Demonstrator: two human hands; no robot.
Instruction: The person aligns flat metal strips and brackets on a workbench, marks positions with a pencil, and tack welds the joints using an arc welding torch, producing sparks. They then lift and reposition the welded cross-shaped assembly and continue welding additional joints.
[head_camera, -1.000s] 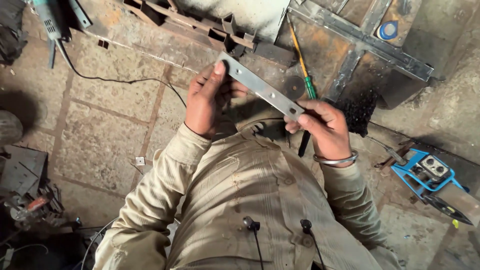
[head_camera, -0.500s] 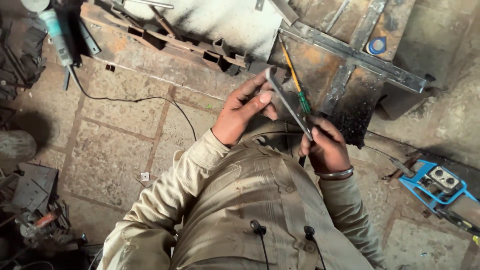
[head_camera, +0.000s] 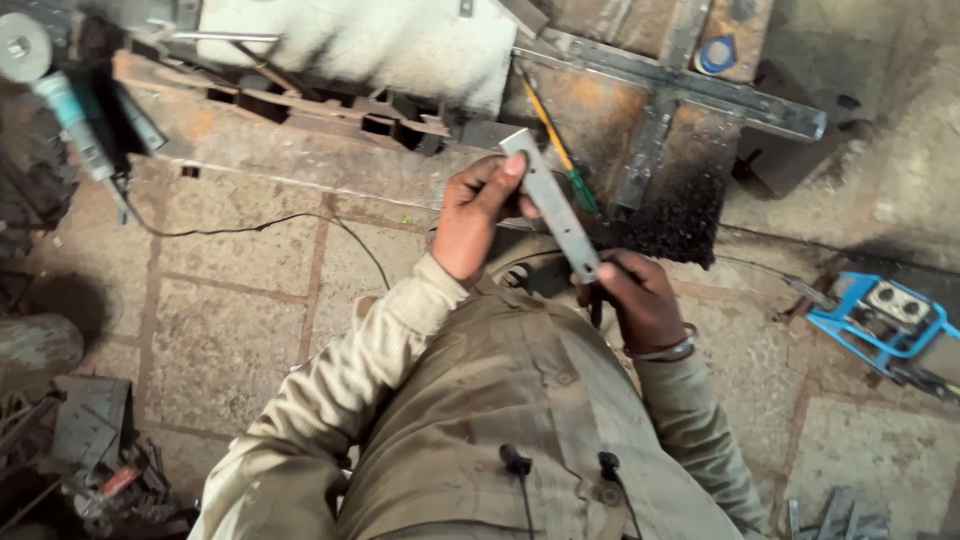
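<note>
I hold a flat grey metal bar (head_camera: 553, 208) with both hands in front of my chest. It slants from upper left to lower right. My left hand (head_camera: 478, 212) grips its upper part, fingertips near the top end. My right hand (head_camera: 638, 298), with a metal bangle on the wrist, grips its lower end and also seems to hold a thin dark tool that points down. Beige sleeves and shirt fill the lower frame.
A rusty steel plate with a welded cross bar (head_camera: 690, 85) lies ahead; a yellow-and-green screwdriver (head_camera: 558, 150) rests on it. An angle grinder (head_camera: 70, 110) with its cable lies at the far left. A blue machine (head_camera: 885, 315) sits at the right. Scrap metal (head_camera: 90, 450) lies lower left.
The bar has turned from nearly level to a steeper slant and moved closer to my body. My left hand has slid toward its upper end. The view has shifted down and to the right.
</note>
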